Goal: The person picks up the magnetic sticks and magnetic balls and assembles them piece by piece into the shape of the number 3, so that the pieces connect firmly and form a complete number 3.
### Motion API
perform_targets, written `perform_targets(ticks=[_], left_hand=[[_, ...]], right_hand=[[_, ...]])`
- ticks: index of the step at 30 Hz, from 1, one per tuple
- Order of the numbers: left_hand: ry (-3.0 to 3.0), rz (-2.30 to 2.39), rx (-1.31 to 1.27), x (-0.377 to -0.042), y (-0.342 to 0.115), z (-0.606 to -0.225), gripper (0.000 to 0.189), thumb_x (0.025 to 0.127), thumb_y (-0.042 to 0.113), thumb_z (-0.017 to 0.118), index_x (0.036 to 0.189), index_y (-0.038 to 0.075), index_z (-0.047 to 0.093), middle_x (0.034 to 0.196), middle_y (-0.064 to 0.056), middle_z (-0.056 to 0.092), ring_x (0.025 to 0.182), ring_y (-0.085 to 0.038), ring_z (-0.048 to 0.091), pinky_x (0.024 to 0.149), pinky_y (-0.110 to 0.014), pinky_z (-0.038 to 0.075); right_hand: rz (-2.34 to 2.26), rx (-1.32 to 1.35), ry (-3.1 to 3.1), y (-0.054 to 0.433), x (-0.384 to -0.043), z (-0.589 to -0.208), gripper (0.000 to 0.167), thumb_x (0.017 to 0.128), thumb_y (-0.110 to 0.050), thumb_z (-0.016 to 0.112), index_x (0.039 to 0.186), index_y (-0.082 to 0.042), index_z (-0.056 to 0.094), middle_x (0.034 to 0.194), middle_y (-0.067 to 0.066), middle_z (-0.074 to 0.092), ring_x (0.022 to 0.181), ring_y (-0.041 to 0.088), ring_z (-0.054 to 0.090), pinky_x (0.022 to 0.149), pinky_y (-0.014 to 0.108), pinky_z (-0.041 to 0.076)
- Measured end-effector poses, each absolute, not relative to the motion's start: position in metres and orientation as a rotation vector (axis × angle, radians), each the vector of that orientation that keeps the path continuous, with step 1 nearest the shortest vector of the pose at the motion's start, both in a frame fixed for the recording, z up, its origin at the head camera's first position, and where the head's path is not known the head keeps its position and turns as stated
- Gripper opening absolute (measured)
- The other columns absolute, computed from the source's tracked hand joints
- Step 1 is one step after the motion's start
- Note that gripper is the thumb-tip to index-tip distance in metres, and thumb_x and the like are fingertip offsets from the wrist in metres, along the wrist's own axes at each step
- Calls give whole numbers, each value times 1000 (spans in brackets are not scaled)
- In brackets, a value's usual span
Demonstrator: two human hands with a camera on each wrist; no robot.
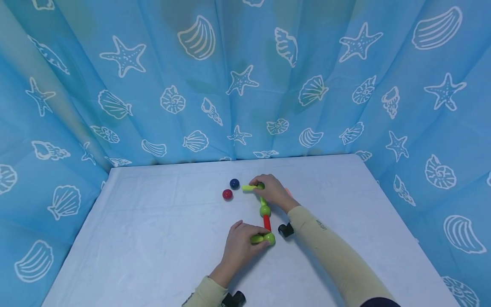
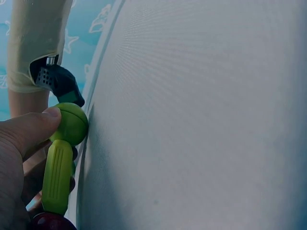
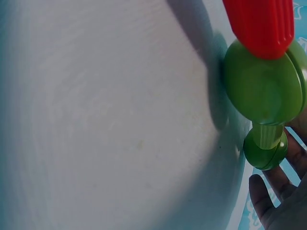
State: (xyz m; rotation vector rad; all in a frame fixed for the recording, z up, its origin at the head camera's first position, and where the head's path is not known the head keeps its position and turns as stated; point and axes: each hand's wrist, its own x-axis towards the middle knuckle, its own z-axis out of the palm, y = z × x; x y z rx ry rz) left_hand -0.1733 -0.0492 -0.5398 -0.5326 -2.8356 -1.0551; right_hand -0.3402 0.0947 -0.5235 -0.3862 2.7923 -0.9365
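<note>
Green balls and coloured rods form a toy chain on the table. My left hand grips its near end, fingers and thumb about a green ball and a light green rod. A dark red ball shows at that rod's lower end in the left wrist view. From the near ball a red rod runs to a middle green ball, then another light green rod leads to the far green ball. There my right hand pinches a yellow-green rod pointing left.
A dark blue ball and a red ball lie left of the right hand. Something pink is partly hidden behind the right wrist. Black wrist cameras sit on both arms. A blue curtain borders the white table.
</note>
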Motion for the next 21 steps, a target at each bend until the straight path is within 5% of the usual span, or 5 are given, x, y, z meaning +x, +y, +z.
perform_targets(ticks=[21], left_hand=[[-2844, -1031, -523, -174, -48, -540, 28, 86, 36, 83, 113, 29, 79, 101, 16, 75, 100, -8, 67, 113, -56, 36]], right_hand=[[-949, -366, 2791, 95, -340, -527, 26, 96, -19, 71, 121, -22, 71, 118, 0, 66, 114, 21, 55, 106, 43, 47]])
